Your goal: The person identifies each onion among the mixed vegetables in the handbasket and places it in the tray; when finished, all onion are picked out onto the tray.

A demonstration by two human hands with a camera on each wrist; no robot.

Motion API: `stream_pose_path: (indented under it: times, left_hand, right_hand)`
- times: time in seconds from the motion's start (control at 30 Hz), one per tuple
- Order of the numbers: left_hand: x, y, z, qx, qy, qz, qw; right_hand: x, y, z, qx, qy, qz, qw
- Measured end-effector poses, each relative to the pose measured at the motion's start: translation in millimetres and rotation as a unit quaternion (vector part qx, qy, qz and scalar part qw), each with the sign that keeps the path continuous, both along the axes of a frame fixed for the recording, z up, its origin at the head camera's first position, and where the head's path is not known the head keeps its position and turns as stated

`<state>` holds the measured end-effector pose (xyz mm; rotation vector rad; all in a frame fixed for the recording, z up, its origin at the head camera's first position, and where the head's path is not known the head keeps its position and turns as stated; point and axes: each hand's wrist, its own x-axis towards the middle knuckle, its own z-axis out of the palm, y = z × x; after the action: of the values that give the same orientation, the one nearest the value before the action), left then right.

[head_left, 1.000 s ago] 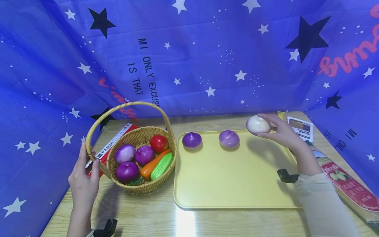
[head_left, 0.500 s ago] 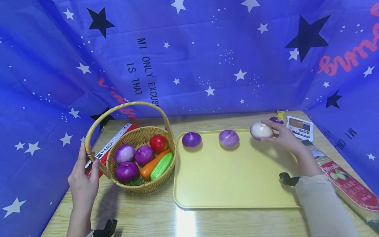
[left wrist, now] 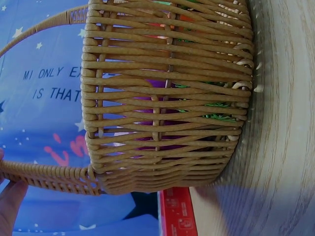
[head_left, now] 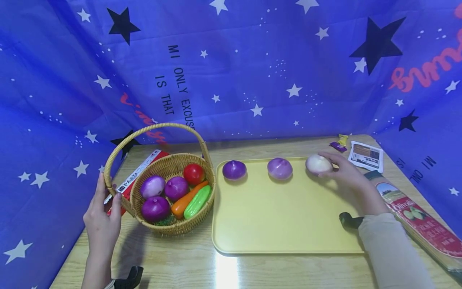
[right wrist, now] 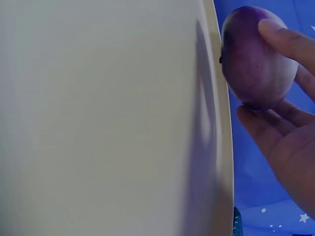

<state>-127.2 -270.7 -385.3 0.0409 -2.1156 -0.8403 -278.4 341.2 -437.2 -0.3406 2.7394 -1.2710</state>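
Grasping basket handle [head_left: 164, 125] with left fingers [head_left: 98, 193], pale onion [head_left: 317, 165] with right fingers [head_left: 333, 157], apparently with two onions [head_left: 234, 171] done mid-frame, three others [head_left: 155, 209] pending lower-left.

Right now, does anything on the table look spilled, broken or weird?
No, nothing stands out. The food sits inside the basket, I see no spills or breaks, and two purple onions line up on the tray with the white onion in the right hand.
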Motion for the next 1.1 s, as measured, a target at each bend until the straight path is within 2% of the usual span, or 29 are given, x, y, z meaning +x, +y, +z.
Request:
stream_pose_path:
  times: [0.13,0.2,0.47,0.77,1.1]
  left_hand:
    - [-0.1,0.1,0.4,0.000,0.002,0.000,1.0000]
    - [-0.1,0.1,0.6,-0.001,0.001,0.002,1.0000]
    - [0.3,-0.2,0.2,-0.001,-0.004,0.003,1.0000]
    - [-0.7,-0.3,0.2,0.003,-0.006,0.002,1.0000]
    - [-0.1,-0.2,0.5,0.002,-0.012,0.004,0.9999]
  right_hand:
    - [1.8,1.2,-0.5,-0.009,-0.043,-0.004,0.999]
    - [0.9,2.0,-2.0,-0.015,-0.047,0.002,0.999]
    - [-2.0,5.3,-8.2,-0.003,0.004,0.033,0.999]
    - [1.7,4.7,-8.5,-0.012,0.016,0.040,0.999]
    - [2.2,4.8,-8.6,-0.049,-0.006,0.040,0.998]
